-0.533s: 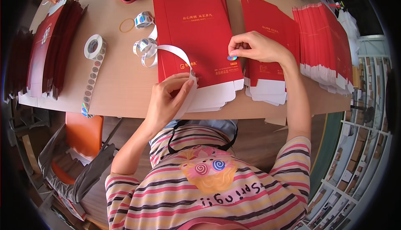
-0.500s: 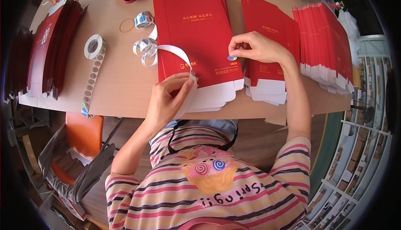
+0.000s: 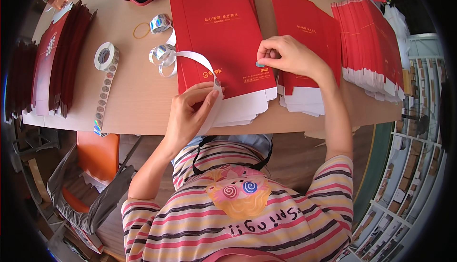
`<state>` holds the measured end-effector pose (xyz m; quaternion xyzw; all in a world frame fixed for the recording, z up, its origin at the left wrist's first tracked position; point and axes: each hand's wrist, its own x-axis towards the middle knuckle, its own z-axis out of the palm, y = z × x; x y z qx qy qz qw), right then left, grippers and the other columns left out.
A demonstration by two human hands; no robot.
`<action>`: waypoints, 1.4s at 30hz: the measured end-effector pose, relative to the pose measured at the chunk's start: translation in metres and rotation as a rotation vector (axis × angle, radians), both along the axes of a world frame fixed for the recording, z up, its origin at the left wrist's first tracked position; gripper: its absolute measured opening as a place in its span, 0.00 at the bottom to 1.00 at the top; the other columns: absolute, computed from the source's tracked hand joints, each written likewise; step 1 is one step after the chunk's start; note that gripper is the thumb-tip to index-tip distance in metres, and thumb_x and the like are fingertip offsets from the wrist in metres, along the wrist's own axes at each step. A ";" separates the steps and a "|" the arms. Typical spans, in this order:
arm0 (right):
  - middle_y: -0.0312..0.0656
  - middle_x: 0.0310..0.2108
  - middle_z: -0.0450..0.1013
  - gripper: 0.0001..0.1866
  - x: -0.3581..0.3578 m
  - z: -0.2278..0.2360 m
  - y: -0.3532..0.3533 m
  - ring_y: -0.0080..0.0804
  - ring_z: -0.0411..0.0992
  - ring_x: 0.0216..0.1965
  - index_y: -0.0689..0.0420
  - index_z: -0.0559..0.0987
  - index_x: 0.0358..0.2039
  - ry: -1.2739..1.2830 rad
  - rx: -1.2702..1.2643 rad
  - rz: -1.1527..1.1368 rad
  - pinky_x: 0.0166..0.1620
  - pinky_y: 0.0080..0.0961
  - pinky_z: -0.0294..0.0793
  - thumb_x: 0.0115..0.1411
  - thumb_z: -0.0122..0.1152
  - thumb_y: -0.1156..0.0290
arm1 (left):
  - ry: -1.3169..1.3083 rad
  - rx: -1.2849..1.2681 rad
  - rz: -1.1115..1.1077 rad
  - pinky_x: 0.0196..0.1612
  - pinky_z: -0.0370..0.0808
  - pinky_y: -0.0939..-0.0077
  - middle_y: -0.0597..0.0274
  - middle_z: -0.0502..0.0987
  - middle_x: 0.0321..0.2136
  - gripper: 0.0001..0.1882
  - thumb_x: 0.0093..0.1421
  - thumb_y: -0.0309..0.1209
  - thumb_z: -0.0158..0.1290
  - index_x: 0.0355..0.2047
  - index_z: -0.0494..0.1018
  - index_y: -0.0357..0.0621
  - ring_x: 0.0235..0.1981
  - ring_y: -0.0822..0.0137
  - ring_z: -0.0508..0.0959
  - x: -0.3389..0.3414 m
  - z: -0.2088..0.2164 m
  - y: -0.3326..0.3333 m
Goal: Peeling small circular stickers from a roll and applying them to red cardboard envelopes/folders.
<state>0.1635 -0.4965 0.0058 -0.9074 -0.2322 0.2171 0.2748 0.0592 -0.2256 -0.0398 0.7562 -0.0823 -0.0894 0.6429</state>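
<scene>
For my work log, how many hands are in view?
2: the left hand pinches the white strip; the right hand pinches a round sticker at the red carton.

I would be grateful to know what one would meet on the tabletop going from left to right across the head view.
Leftmost stack of red cartons, white sticker roll, thin yellow band, middle pile of red cartons, next pile of red cartons, rightmost stack of red cartons.
</scene>
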 end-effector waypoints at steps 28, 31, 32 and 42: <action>0.41 0.44 0.77 0.19 -0.098 -0.008 -0.114 0.24 0.74 0.43 0.64 0.76 0.52 -0.252 0.564 -1.009 0.49 0.22 0.71 0.66 0.57 0.64 | 0.444 -0.534 -0.123 0.59 0.72 0.69 0.46 0.76 0.50 0.21 0.72 0.35 0.40 0.55 0.67 0.29 0.53 0.61 0.76 0.012 0.065 0.029; 0.47 0.44 0.77 0.18 -0.096 -0.007 -0.143 0.34 0.75 0.44 0.62 0.77 0.51 -0.489 -0.039 -0.958 0.51 0.29 0.72 0.65 0.57 0.65 | 0.356 -0.516 -0.157 0.59 0.72 0.68 0.46 0.76 0.51 0.21 0.72 0.35 0.39 0.56 0.66 0.29 0.53 0.61 0.76 0.005 0.056 0.020; 0.46 0.43 0.77 0.16 -0.088 -0.006 -0.117 0.36 0.75 0.45 0.61 0.78 0.49 -0.777 -0.134 -0.855 0.51 0.31 0.71 0.64 0.57 0.66 | 0.345 -0.492 -0.126 0.57 0.72 0.71 0.50 0.77 0.49 0.21 0.72 0.36 0.39 0.56 0.67 0.30 0.53 0.64 0.76 0.002 0.054 0.016; 0.31 0.32 0.75 0.12 -0.100 0.010 0.102 0.30 0.73 0.34 0.51 0.82 0.33 -0.949 0.409 -0.270 0.38 0.29 0.68 0.45 0.72 0.75 | 0.208 -0.404 -0.039 0.33 0.68 0.84 0.69 0.74 0.31 0.15 0.71 0.32 0.44 0.51 0.71 0.34 0.32 0.81 0.70 -0.016 0.052 -0.002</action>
